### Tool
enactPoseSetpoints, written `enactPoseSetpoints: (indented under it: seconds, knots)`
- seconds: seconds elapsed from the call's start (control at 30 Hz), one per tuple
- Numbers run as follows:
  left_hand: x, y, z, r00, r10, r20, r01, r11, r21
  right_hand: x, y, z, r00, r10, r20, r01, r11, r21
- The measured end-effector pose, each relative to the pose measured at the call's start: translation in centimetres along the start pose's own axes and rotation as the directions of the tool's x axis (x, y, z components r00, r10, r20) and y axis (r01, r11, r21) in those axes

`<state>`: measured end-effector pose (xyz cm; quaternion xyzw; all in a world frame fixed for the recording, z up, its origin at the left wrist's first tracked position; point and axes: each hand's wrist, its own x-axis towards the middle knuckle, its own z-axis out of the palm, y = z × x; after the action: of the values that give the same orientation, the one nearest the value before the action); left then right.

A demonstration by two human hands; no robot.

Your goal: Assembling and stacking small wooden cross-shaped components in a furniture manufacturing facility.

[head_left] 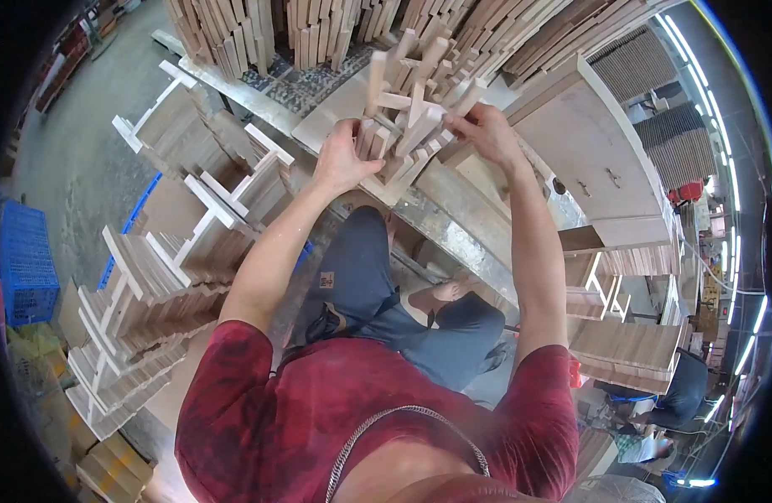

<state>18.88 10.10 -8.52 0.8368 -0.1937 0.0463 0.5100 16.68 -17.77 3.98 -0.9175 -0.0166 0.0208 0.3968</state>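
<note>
Both my arms reach up to a pale wooden frame assembly (415, 113) made of short slats and rails, standing on the workbench (453, 226) in front of me. My left hand (342, 157) presses against the frame's lower left side, fingers curled around a slat. My right hand (484, 132) grips the frame's right end near an upper rail. More loose frame pieces pile up just behind it.
Stacks of finished wooden frames (164, 277) stand at my left. A blue plastic crate (25, 264) sits on the floor far left. Bundles of timber slats (319, 29) line the back. A large plywood panel (591, 163) lies at right; another person (679, 394) crouches lower right.
</note>
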Motion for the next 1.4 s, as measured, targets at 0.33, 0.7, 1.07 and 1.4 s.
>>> enactPoseSetpoints:
  seconds: [0.33, 0.7, 1.07, 1.4]
  knots:
    - [0.0, 0.9, -0.5, 1.0, -0.016, -0.009, 0.016, 0.998, -0.055, 0.5, -0.2, -0.4, 0.999, 0.044, 0.013, -0.043, 0.994, -0.1]
    - [-0.9, -0.9, -1.1, 0.997, -0.001, 0.078, 0.008, 0.995, -0.095, -0.5, -2.1, -0.6, 1.0, -0.003, -0.028, -0.002, 0.979, -0.205]
    - [-2.0, 1.4, 0.3, 0.996, 0.035, -0.082, -0.033, 0.999, 0.026, -1.0, -3.0, 2.7, 0.975, -0.073, -0.211, 0.005, 0.952, -0.305]
    - [-1.5, -0.4, 0.2, 0.976, 0.161, -0.149, -0.148, 0.984, 0.099, -1.3, -3.2, 4.6, 0.948, -0.024, -0.316, -0.06, 0.965, -0.254]
